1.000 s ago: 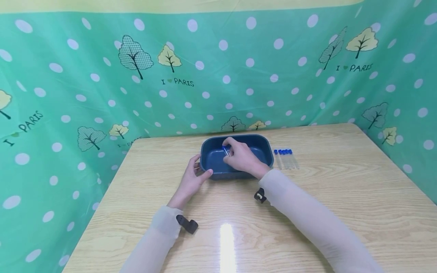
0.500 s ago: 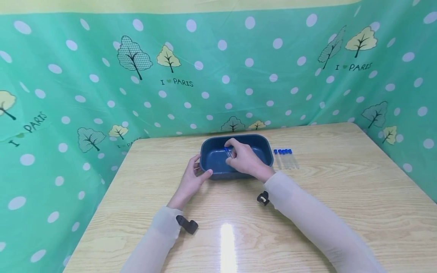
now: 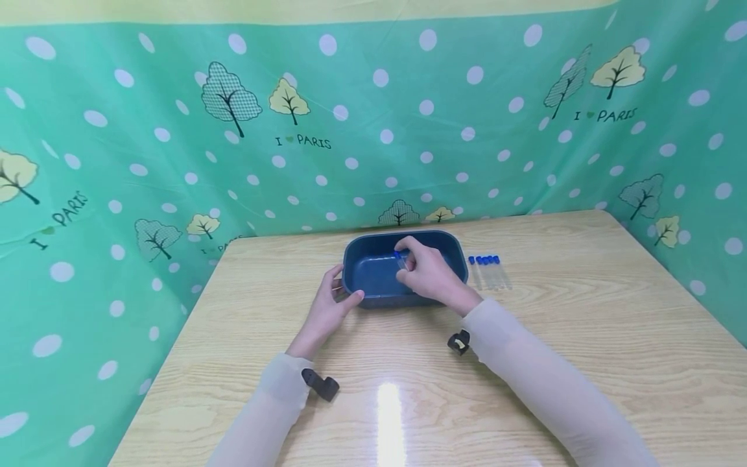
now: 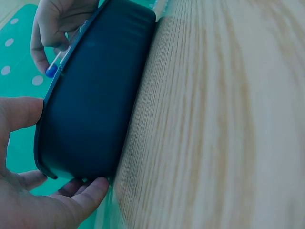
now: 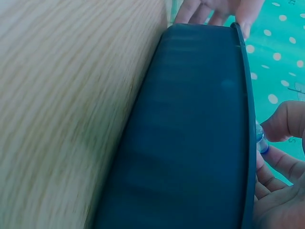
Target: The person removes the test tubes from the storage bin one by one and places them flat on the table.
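A dark blue rectangular plastic basin [image 3: 379, 301] stands toward the back of the wooden table. My left hand [image 3: 327, 310] grips its front-left corner; the thumb lies at the rim and the fingers go round the end wall, as the left wrist view shows. Over the basin's opening, my right hand [image 3: 433, 275] pinches a clear tube with a blue cap [image 3: 400, 259]. The tube is tilted, cap up and to the left. In the right wrist view the basin's wall [image 5: 186, 124] hides part of the tube [image 5: 260, 137].
Several clear tubes with blue caps [image 3: 489, 272] lie side by side just right of the basin. The wooden table [image 3: 362, 350] reaches back to a green dotted curtain [image 3: 350, 175], which also hangs along both sides.
My right hand has moved a little to the right over the basin with the tube in its fingers. The left hand and the basin have stayed in place.
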`<state>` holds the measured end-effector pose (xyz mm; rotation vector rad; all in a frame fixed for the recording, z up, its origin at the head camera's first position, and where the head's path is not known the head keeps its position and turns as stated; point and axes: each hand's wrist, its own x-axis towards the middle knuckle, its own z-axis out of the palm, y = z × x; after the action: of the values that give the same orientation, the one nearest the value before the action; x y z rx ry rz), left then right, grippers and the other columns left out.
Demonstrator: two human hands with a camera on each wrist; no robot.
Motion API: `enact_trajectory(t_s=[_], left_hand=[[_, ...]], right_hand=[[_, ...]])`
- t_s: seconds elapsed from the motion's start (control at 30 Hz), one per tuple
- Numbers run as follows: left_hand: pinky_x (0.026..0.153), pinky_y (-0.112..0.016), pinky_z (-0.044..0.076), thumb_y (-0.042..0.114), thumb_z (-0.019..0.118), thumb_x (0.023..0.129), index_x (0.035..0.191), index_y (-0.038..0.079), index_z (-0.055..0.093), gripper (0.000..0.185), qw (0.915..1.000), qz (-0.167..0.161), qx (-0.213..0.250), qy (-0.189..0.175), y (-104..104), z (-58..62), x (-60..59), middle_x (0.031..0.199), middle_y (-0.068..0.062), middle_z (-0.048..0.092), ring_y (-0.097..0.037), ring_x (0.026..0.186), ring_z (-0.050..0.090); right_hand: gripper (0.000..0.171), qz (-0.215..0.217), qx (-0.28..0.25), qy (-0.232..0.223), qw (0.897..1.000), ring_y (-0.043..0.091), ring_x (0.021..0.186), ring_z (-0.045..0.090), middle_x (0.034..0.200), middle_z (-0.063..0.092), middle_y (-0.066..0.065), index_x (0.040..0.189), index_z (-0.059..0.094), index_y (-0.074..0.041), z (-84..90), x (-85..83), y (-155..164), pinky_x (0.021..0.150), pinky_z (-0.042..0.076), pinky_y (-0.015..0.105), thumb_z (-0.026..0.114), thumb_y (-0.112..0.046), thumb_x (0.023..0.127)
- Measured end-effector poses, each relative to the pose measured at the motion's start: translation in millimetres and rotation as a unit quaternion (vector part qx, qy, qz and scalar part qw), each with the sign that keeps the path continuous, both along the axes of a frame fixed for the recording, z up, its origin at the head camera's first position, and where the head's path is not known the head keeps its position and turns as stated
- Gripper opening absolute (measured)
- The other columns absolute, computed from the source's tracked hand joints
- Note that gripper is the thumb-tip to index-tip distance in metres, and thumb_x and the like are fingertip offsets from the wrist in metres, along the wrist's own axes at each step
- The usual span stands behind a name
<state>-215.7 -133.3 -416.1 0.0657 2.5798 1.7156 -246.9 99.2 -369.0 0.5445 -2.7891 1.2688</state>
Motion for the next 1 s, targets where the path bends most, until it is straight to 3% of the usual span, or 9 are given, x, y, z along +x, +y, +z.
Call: enact_trajectory(t_s=[0.2,0.23,1.0], left_hand=[[0.103,-0.051,0.038,0.027,0.069,0.088,0.15,0.018,0.024,0.077,1.0,-0.004,0.006,0.001,-0.5,0.6,0.4,0.138,-0.02,0.041,-0.036,0.129,0.043],[0.103,-0.05,0.038,0.028,0.07,0.088,0.149,0.019,0.025,0.077,1.0,-0.004,0.005,0.006,-1.3,-4.1,-1.7,0.138,-0.019,0.041,-0.036,0.129,0.043],[0.101,-0.049,0.04,0.028,0.069,0.088,0.149,0.022,0.026,0.075,0.9998,0.001,0.019,-0.011,0.0,-1.2,-0.6,0.139,-0.016,0.041,-0.032,0.128,0.044]], right_hand=[[0.046,-0.008,-0.013,-0.003,1.0,0.019,0.057,0.053,0.078,0.055,0.003,0.127,0.05,-0.016,2.5,0.0,6.1,0.055,0.045,0.034,0.061,-0.012,0.083],[0.046,-0.01,-0.013,-0.005,1.0,0.019,0.057,0.054,0.079,0.055,0.004,0.127,0.049,-0.017,3.0,0.1,7.1,0.055,0.045,0.034,0.061,-0.012,0.083],[0.046,-0.021,-0.014,0.006,1.0,0.021,0.063,0.051,0.081,0.055,0.003,0.126,0.049,-0.02,6.1,8.6,21.3,0.059,0.044,0.036,0.06,-0.012,0.083]])
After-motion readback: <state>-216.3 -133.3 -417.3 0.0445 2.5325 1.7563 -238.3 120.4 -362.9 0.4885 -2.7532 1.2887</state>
